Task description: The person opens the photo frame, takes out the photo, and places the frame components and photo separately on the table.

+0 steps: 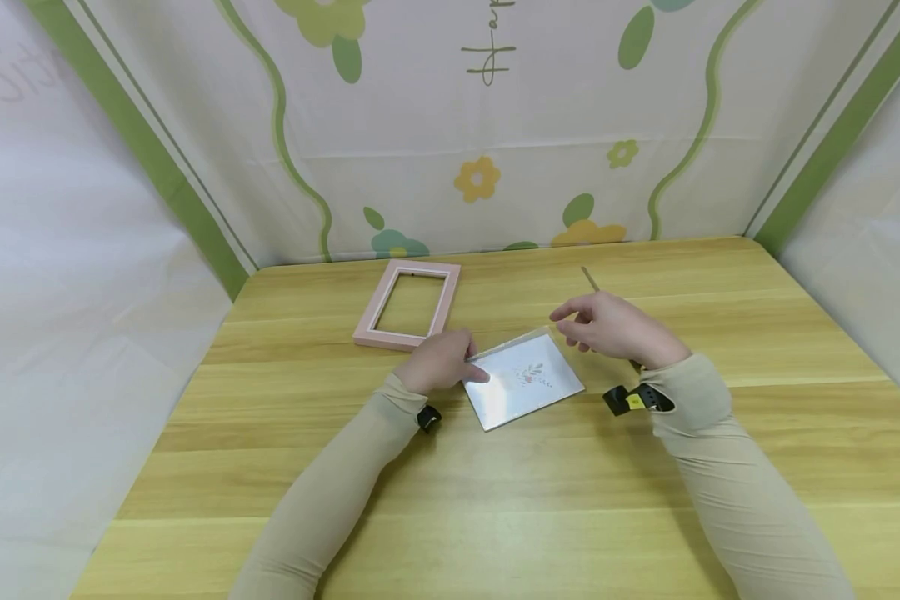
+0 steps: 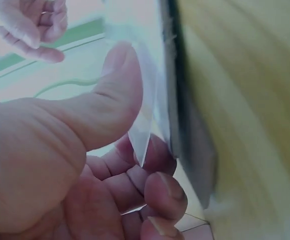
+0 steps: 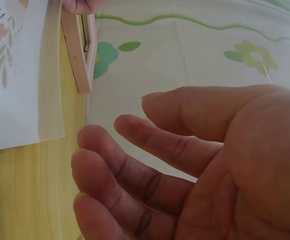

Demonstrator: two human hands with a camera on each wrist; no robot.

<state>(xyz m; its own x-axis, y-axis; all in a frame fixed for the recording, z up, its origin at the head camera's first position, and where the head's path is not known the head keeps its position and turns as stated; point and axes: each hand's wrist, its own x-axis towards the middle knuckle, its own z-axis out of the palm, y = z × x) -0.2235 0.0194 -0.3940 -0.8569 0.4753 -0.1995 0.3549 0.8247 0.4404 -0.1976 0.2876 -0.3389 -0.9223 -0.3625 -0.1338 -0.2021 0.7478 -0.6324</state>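
A white picture card printed with a small floral spray lies tilted over the table in the head view. A clear sheet covers it and sticks out past its far edge. My left hand pinches the left corner, thumb on top and fingers below. In the left wrist view, the clear sheet passes between thumb and fingers, beside a dark-edged panel. Near the far right corner hovers my right hand, fingers loosely bent, holding nothing; the right wrist view shows a gap between it and the card.
A pink photo frame with an open middle lies at the back left, just beyond my left hand. Partly hidden behind my right hand is a thin dark strip on the wooden table. A flower-printed curtain hangs behind.
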